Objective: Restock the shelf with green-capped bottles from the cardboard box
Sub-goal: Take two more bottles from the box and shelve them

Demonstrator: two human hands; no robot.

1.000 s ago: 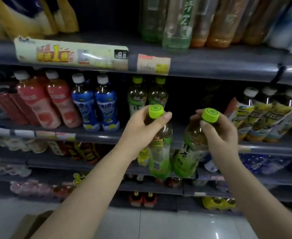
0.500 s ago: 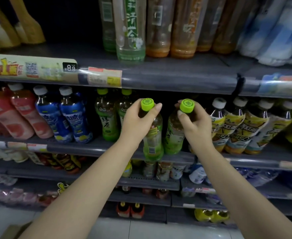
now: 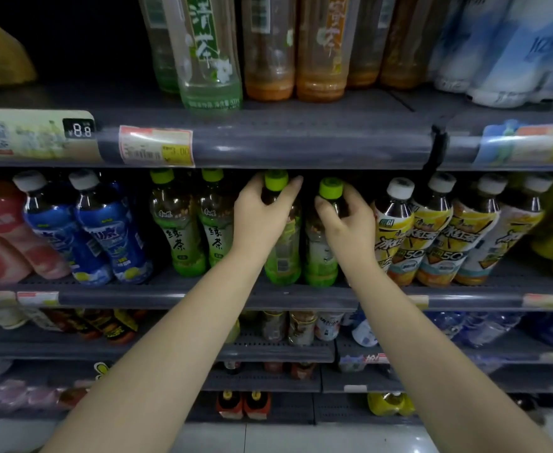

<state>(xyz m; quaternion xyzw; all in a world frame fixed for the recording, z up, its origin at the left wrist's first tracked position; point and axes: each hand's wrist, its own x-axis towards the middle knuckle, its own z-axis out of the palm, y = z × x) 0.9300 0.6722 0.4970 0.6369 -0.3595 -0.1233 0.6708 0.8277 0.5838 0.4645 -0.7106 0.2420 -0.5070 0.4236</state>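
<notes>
Store shelf point(image 3: 203, 294), left hand point(image 3: 262, 217) gripping green-capped bottle point(image 3: 283, 256), right hand point(image 3: 347, 220) gripping another point(image 3: 320, 259)

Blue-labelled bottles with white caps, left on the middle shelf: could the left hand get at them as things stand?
Probably not at once: the left hand is closed on a green-capped bottle. The blue-labelled bottles stand unobstructed at the shelf front.

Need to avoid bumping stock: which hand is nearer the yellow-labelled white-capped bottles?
Right. The right hand almost touches the nearest yellow-labelled bottle; the left hand is farther left, one green-capped bottle between.
</notes>
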